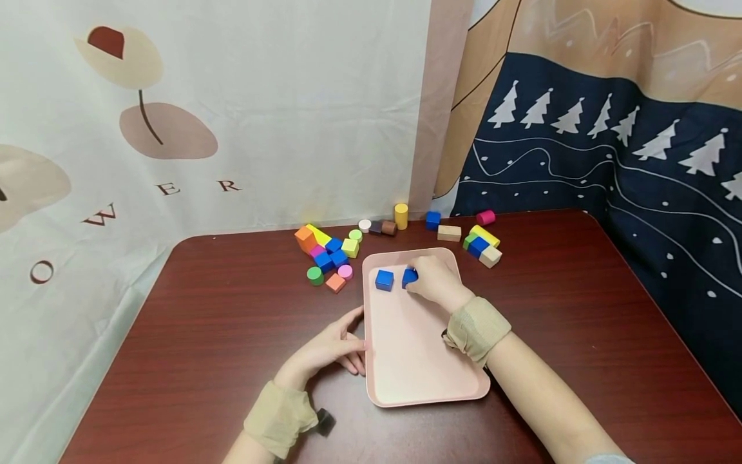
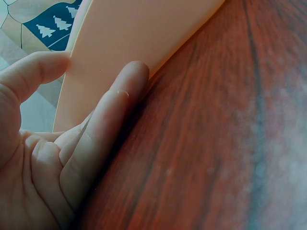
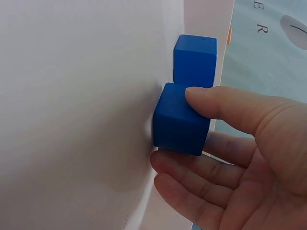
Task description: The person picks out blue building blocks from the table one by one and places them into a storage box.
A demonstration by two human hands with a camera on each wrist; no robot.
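Note:
A pink tray [image 1: 426,370] lies on the dark red wooden table. At its far end my right hand [image 1: 436,282] pinches a blue cube [image 3: 177,125] between thumb and fingers, low against the tray floor. Another blue cube [image 1: 384,280] sits in the tray just left of it; in the right wrist view this second cube [image 3: 195,60] shows behind the held one. Beside the tray's left edge is my left hand [image 1: 324,348], its fairly straight fingers [image 2: 103,124] touching the outer side wall and its thumb at the rim.
Left of the tray's far end is a cluster of coloured blocks, including an orange block [image 1: 306,238] and a green cylinder [image 1: 315,276]. A yellow cylinder [image 1: 401,216] stands at the table's back edge. More blocks, among them a wooden block [image 1: 490,256], lie to the right.

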